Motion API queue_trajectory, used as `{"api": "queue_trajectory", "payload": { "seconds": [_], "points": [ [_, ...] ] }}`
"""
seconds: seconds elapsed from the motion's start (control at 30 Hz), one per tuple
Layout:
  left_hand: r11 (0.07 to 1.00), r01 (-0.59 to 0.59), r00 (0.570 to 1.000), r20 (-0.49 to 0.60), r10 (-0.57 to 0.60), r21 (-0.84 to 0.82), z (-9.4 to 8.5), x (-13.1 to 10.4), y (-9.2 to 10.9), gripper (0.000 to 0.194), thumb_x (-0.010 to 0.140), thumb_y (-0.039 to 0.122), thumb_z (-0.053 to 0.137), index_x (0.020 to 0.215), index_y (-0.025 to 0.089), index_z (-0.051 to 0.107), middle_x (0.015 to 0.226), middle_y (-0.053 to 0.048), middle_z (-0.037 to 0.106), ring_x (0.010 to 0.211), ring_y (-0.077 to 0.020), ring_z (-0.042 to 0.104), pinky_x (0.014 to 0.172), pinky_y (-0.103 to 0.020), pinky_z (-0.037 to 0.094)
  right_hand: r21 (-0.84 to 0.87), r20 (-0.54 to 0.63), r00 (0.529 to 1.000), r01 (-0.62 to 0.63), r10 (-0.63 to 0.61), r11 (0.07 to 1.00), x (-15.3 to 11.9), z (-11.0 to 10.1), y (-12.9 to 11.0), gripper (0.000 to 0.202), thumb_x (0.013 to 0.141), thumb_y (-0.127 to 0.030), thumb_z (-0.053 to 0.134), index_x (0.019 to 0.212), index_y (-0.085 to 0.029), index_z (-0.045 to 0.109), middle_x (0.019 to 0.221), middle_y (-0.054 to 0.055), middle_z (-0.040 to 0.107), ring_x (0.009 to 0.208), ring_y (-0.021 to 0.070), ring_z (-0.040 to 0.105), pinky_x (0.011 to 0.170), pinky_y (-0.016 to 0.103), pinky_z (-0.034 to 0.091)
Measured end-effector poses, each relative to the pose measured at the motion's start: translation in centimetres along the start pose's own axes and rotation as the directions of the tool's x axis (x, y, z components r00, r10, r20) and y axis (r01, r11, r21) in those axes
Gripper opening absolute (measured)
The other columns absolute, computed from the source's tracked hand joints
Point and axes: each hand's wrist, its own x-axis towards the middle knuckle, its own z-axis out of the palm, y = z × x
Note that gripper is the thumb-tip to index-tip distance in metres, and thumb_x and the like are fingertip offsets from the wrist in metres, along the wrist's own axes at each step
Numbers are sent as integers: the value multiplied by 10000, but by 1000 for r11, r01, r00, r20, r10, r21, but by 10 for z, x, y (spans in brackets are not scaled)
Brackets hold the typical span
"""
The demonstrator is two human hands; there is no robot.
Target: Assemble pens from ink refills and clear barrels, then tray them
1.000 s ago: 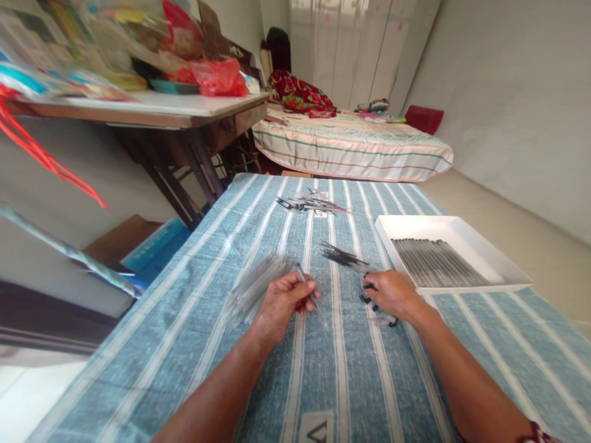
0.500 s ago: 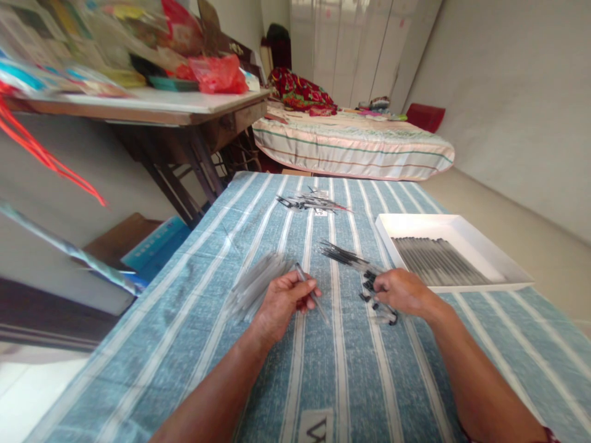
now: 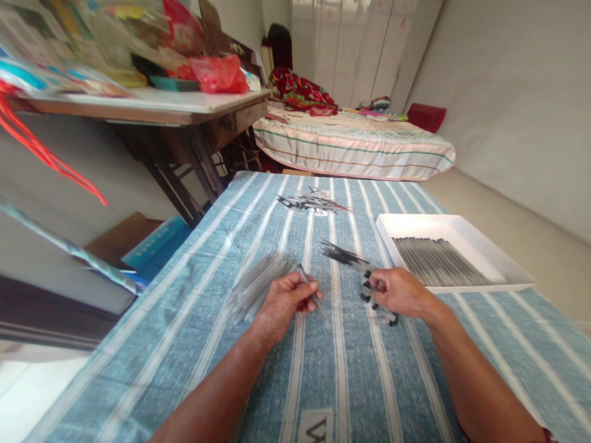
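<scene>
Head view: left grip (image 3: 286, 301) pinches a tube (image 3: 302, 274), long axis slanting down-right; right grip (image 3: 401, 292) unclear.

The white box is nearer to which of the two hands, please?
Right. The right hand is close to the near-left corner of the white box; the left hand is farther left.

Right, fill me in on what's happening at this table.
A person's left hand holds a translucent pen barrel at a slant, beside a pile of similar barrels. The right hand is at some loose black-ended pen caps; whether it grips one is unclear. Dark pen refills lie bundled just beyond them, and a white box to the right holds a row of pens.
</scene>
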Motion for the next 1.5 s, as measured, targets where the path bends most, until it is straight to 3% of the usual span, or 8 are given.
{"api": "queue_trajectory", "payload": {
  "seconds": [0.43, 0.63, 0.8, 0.93, 1.1, 1.3, 1.4, 1.5],
  "points": [
    [997, 33, 998, 43, -36, 71, 3, -2, -1, 155, 708, 293, 653, 694, 149, 599, 599, 15, 637, 404, -50, 462, 410, -184, 297, 161, -95, 987, 147, -133, 976, -1, 4, -13, 91, 715, -175, 538, 635, -193, 499, 545, -42, 493, 489, 93, 455, 476, 201, 332],
    [988, 97, 994, 44, -103, 124, 14, -8, -4, 174, 621, 267, 715, 727, 155, 634, 467, 60, 538, 387, -38, 382, 388, -171, 248, 168, -179, 896, 436, -407, 884, -3, 8, -29, 83, 739, -118, 549, 677, -170, 567, 616, -19, 495, 562, 93, 476, 548, 203, 353],
    [971, 148, 988, 23, -155, 186, 21, -11, -5, 192, 593, 286, 728, 717, 155, 661, 423, 64, 512, 377, -46, 375, 381, -178, 231, 145, -187, 833, 547, -520, 824, -8, 16, -42, 118, 762, -104, 526, 687, -164, 594, 623, -9, 482, 567, 95, 464, 546, 208, 333],
    [960, 139, 990, -1, -144, 241, 24, -12, -5, 162, 609, 301, 703, 607, 152, 640, 396, 59, 507, 342, -41, 330, 372, -189, 213, 166, -195, 832, 550, -520, 818, -9, 20, -48, 131, 755, -99, 529, 659, -155, 596, 608, -10, 478, 553, 91, 453, 536, 209, 325],
    [958, 111, 994, -29, -108, 263, 27, -14, -7, 164, 639, 271, 664, 539, 153, 608, 376, 50, 502, 345, -43, 329, 372, -186, 215, 227, -146, 867, 497, -476, 837, -8, 20, -48, 117, 724, -79, 547, 645, -144, 606, 597, -16, 486, 536, 82, 458, 529, 201, 332],
    [982, 119, 987, -123, -101, 148, 28, -9, -8, 181, 629, 243, 673, 512, 153, 568, 370, 54, 490, 317, -29, 303, 348, -185, 181, 319, -88, 919, 392, -385, 863, -4, 16, -40, 76, 720, -115, 578, 664, -142, 621, 614, -15, 518, 537, 79, 485, 524, 190, 356],
    [983, 139, 980, -156, -120, 120, 30, -5, -8, 154, 648, 257, 666, 571, 145, 595, 387, 52, 504, 286, -27, 296, 327, -189, 168, 337, -85, 937, 347, -338, 875, -3, 15, -35, 62, 715, -125, 583, 671, -144, 624, 616, -15, 534, 534, 81, 492, 523, 191, 366],
    [982, 142, 984, -122, -127, 128, 30, -3, -9, 143, 672, 270, 653, 693, 129, 644, 416, 44, 529, 278, -36, 329, 312, -187, 187, 346, -84, 943, 330, -322, 878, -3, 15, -33, 53, 707, -131, 587, 671, -147, 622, 603, -19, 534, 523, 80, 487, 516, 191, 366]
  ]
}}
